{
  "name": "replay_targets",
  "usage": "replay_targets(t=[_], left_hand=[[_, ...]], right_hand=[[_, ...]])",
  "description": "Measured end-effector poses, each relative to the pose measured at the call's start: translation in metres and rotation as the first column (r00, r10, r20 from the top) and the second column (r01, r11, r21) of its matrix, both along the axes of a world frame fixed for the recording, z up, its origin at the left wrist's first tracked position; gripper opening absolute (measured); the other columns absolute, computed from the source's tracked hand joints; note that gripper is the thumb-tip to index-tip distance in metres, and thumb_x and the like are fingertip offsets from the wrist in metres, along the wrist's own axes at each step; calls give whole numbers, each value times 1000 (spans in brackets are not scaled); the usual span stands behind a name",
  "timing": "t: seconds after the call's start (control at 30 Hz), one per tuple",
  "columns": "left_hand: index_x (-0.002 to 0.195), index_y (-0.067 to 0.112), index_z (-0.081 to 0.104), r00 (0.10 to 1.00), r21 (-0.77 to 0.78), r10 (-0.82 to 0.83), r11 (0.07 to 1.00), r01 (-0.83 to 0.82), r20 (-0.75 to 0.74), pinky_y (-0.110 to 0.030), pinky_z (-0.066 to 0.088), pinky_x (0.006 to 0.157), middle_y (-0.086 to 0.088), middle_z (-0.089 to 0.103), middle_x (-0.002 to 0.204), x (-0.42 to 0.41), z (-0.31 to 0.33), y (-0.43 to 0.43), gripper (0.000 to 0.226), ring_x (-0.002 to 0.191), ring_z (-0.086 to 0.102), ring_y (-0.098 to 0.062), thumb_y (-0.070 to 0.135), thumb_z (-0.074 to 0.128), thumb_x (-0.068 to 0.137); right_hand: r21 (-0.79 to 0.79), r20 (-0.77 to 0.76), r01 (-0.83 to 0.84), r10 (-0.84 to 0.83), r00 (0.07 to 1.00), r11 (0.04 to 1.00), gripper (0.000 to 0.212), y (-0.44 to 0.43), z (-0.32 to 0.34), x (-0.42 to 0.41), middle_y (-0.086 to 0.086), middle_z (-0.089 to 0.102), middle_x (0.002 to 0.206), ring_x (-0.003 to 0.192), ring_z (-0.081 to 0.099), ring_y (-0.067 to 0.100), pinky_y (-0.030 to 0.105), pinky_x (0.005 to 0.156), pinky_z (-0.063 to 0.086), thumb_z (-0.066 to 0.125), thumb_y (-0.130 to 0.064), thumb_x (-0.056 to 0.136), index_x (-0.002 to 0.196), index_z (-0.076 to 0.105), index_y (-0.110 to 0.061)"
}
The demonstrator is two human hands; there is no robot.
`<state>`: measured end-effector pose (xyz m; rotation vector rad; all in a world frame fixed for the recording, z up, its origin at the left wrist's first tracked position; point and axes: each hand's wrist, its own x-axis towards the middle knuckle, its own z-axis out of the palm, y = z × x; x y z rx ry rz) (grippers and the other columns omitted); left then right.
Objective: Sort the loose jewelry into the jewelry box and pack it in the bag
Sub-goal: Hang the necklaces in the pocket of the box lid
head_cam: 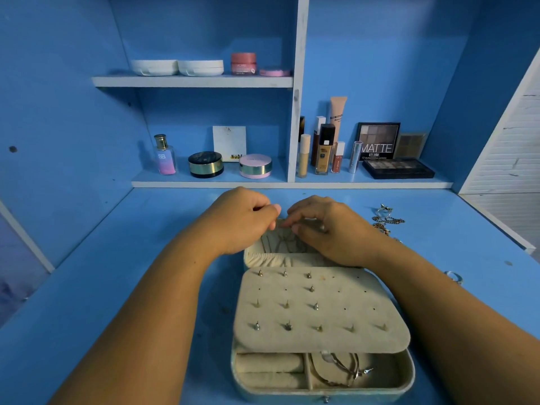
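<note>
Blue laminate covered the desk (146, 273) and the shelving beyond both hands. On the low shelf past the knuckles stood a perfume bottle (165, 154), two round compacts (206, 165), a foundation bottle (324, 150) and a dark eyeshadow palette (399, 168), all well apart from the grip. Just outside the right hand (330, 229), loose on the desk, lay a silver ring (384, 211) and a gold chain (390, 220). Another ring (454, 276) sat beside the right forearm. The jewelry box (321, 390) lay open between the forearms, directly below the hands, and both wrists hid much of its raised lid (271, 260). The left hand (239, 220) had its fingers curled over the lid's upper rim, gripping it. The right hand's fingertips were bent in against the same rim, close to the left's; whether they pinched a chain or the rim itself I cannot tell. Under the fingers, thin necklaces (285, 241) hung down the lid lining into a gathered pocket. The box was beige velvet inside, with a pale outer shell. Nearer the person than the grip, a flat earring panel (336, 317) covered most of the tray, with stud posts (287, 325) standing in its rows of holes. Below the panel's edge showed ring rolls (268, 363) on the left-hand side and a compartment holding a silver bracelet (342, 372) on the right-hand side.
</note>
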<state>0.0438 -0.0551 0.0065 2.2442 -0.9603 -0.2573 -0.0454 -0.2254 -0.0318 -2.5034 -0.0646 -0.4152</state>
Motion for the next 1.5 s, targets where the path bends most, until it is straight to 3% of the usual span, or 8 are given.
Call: replay_targets(t=[0.13, 0.4, 0.53, 0.77, 0.97, 1.13, 1.37, 1.5], left_hand=[[64, 18, 61, 997, -21, -47, 999, 48, 58, -24, 29, 51, 14, 44, 39, -1, -1, 1, 38, 40, 40, -1, 30, 50, 98], [60, 21, 62, 985, -37, -133, 990, 138, 105, -28, 35, 56, 5, 48, 50, 2, -5, 0, 38, 48, 40, -4, 31, 54, 95], [61, 21, 62, 987, -28, -112, 993, 116, 119, -26, 33, 55, 11, 47, 45, 2, -6, -1, 38, 45, 39, -4, 30, 53, 97], [67, 15, 62, 989, -29, -60, 997, 65, 133, -24, 33, 51, 13, 47, 44, 2, -10, -5, 39, 43, 40, -4, 33, 49, 99], [75, 6, 64, 992, -13, 32, 999, -31, 126, -26, 34, 52, 6, 50, 52, 9, -16, -6, 40, 46, 39, -7, 34, 49, 98], [80, -5, 61, 989, 67, 26, 997, -36, 145, -45, 51, 71, -20, 68, 86, 10, -24, -8, 46, 68, 56, -33, 36, 49, 97], [73, -5, 58, 980, 125, 77, 987, -101, 185, -41, 51, 63, -20, 65, 77, 8, -28, -12, 45, 61, 51, -30, 34, 49, 95], [57, 9, 46, 981, 157, 74, 982, -103, 180, -34, 36, 55, -11, 44, 60, 7, -25, -11, 40, 56, 38, -21, 30, 52, 91]], right_hand=[[163, -37, 60, -54, 998, 985, 14, 2, 4, -1, -7, 59, 110, 103, 55, 7, 35, 92, 47, 58, -26, 92, 103, 58, -35], [218, -113, -25, 51, 992, 976, 15, 7, 9, -1, -8, 61, 107, 94, 59, 1, 19, 87, 45, 56, -26, 94, 102, 68, -23], [270, -91, 21, 4, 996, 963, 16, 4, 9, -1, -7, 64, 105, 67, 54, -10, 7, 66, 37, 56, -27, 94, 100, 68, -18], [-28, -54, 156, -157, 986, 987, 17, -2, 4, 3, 0, 59, 109, 97, 55, 15, 35, 86, 47, 54, -29, 94, 102, 64, -17], [33, -98, 247, -243, 965, 968, 14, -5, 3, 4, -4, 56, 105, 92, 53, 12, 26, 76, 41, 52, -31, 95, 93, 62, -21], [-48, -124, 337, -340, 932, 940, 15, -5, 3, 6, -3, 64, 93, 91, 59, 19, 41, 84, 50, 63, -30, 88, 80, 69, -19], [-115, -89, 431, -441, 893, 895, 15, -2, 8, 17, -10, 54, 82, 87, 54, 12, 27, 69, 44, 72, -34, 81, 77, 67, -21], [-99, -79, 404, -412, 908, 909, 14, -6, 6, 15, -12, 48, 89, 90, 49, 10, 27, 73, 43, 74, -33, 80, 88, 66, -24]])
